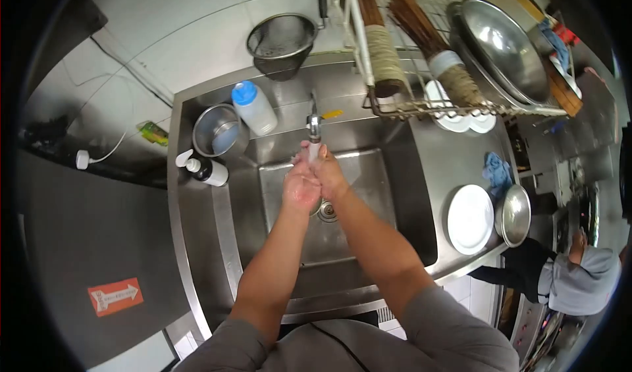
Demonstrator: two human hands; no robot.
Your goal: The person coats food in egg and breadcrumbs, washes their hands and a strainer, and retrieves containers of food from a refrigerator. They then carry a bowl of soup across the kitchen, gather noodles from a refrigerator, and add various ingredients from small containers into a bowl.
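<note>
Both hands are together under the faucet (315,127), over the basin of a steel sink (368,207). My left hand (302,186) is turned palm up, wet and reddish, with its fingers apart near the spout. Against its right side lies my right hand (326,169), its thumb up beside the water stream; most of its fingers are hidden. The round drain (327,210) shows just below the hands. To their left stand a clear bottle with a blue cap (257,112), a steel pot (214,130) and a dark pump bottle (212,172) with a white top.
A mesh strainer (282,43) hangs on the tiled wall. The wire rack (447,110) at the upper right holds bristle brushes and steel bowls (503,46). Right of the basin are a white plate (470,219), a steel bowl (515,215) and a blue cloth (497,172). Another person (579,283) stands far right.
</note>
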